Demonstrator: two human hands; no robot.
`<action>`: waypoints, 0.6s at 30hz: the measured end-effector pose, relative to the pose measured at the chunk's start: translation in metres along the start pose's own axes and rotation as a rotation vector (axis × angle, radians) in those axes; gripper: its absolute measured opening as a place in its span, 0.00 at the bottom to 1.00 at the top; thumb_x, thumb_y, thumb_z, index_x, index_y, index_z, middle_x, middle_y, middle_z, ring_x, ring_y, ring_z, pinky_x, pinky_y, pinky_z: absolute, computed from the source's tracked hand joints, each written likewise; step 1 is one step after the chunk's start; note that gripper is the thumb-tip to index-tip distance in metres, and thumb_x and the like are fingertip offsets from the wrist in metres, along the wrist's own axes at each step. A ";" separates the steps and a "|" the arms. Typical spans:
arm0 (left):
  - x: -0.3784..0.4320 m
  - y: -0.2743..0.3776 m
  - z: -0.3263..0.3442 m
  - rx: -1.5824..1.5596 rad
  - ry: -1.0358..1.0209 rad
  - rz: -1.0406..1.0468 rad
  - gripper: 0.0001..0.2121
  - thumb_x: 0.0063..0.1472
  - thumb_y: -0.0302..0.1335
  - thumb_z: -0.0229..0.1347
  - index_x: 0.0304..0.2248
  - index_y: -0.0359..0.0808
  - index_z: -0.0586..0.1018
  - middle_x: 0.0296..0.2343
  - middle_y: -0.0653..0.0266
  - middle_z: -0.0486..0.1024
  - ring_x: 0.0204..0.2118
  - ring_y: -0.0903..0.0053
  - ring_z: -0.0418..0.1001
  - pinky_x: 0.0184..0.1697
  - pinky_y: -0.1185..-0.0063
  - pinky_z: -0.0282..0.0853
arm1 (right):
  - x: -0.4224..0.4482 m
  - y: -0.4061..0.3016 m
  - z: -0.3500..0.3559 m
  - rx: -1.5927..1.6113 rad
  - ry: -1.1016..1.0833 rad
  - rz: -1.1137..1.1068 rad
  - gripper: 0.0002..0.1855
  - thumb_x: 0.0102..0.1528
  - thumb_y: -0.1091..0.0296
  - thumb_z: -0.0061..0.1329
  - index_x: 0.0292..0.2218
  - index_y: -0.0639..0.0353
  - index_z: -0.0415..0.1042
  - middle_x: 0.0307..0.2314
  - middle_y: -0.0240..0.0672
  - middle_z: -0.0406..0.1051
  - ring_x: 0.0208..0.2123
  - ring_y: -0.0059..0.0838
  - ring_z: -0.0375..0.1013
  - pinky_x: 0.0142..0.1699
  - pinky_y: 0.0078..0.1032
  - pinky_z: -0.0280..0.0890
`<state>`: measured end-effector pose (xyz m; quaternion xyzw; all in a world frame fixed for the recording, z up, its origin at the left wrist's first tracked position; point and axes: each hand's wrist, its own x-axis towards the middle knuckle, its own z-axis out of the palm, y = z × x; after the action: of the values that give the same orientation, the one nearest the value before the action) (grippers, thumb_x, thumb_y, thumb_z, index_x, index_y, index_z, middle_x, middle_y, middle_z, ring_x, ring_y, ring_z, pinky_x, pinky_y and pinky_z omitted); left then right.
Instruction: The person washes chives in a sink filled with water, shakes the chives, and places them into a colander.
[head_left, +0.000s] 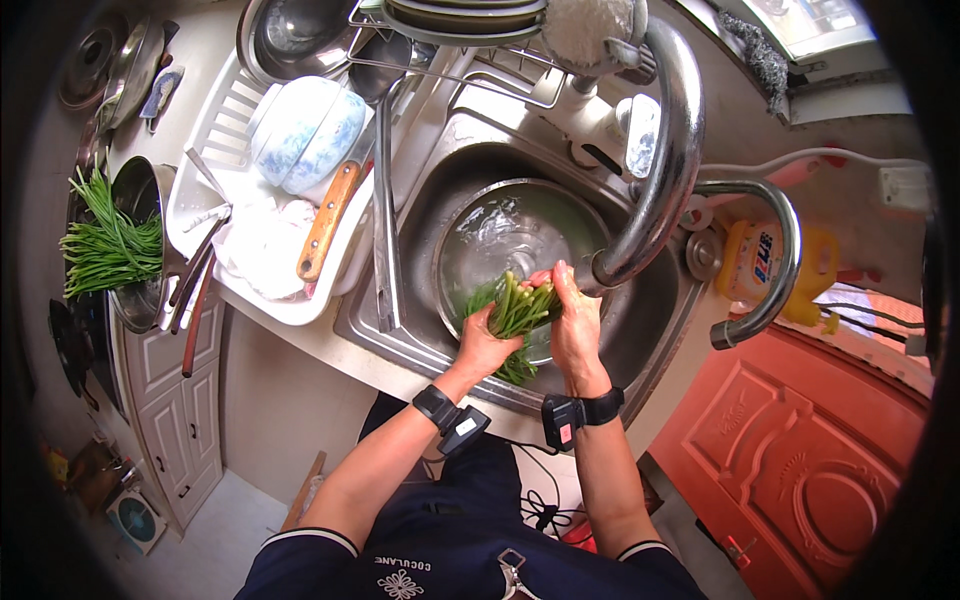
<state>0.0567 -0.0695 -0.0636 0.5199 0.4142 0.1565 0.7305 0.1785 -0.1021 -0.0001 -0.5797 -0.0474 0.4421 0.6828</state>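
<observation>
A bunch of long green stalks (523, 309), cut ends up, is held over a round metal basin (517, 217) of water inside the steel sink (652, 330). My left hand (482, 343) grips the bunch from its left side, thumb across the stalks. My right hand (576, 322) is against the bunch's right side, close under the spout of the large curved faucet (660, 202); its fingers are partly hidden, so its hold is unclear. Green leaves hang below my left hand near the sink's front rim.
Left of the sink, a white dish rack (315, 300) holds blue-and-white bowls (307, 135) and a wooden-handled knife (330, 217). More green stalks (112, 240) lie in a metal pot (142, 300) at far left. A thinner faucet (787, 247) and a yellow jug (810, 262) stand right.
</observation>
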 end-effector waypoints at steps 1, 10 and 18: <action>0.000 0.003 0.002 -0.019 0.003 0.018 0.16 0.42 0.18 0.59 0.36 0.32 0.75 0.29 0.69 0.76 0.33 0.85 0.72 0.38 0.83 0.68 | 0.002 0.001 0.002 -0.004 0.035 0.003 0.16 0.59 0.58 0.42 0.27 0.62 0.68 0.24 0.37 0.70 0.30 0.27 0.70 0.39 0.25 0.64; 0.004 -0.013 -0.003 0.014 0.010 -0.058 0.16 0.42 0.17 0.58 0.35 0.32 0.75 0.29 0.69 0.76 0.32 0.86 0.71 0.38 0.83 0.67 | -0.001 0.000 0.003 -0.100 -0.049 0.007 0.10 0.58 0.61 0.44 0.30 0.58 0.66 0.26 0.30 0.68 0.34 0.20 0.67 0.42 0.19 0.59; 0.016 0.001 0.006 0.077 0.017 -0.122 0.16 0.41 0.19 0.60 0.34 0.31 0.75 0.28 0.67 0.76 0.32 0.82 0.73 0.37 0.81 0.68 | 0.029 0.000 0.014 -0.157 0.091 -0.022 0.19 0.58 0.50 0.43 0.27 0.58 0.65 0.22 0.27 0.65 0.27 0.16 0.62 0.35 0.15 0.56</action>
<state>0.0714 -0.0623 -0.0688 0.5202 0.4570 0.0999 0.7145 0.1881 -0.0727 -0.0081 -0.6504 -0.0571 0.4024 0.6417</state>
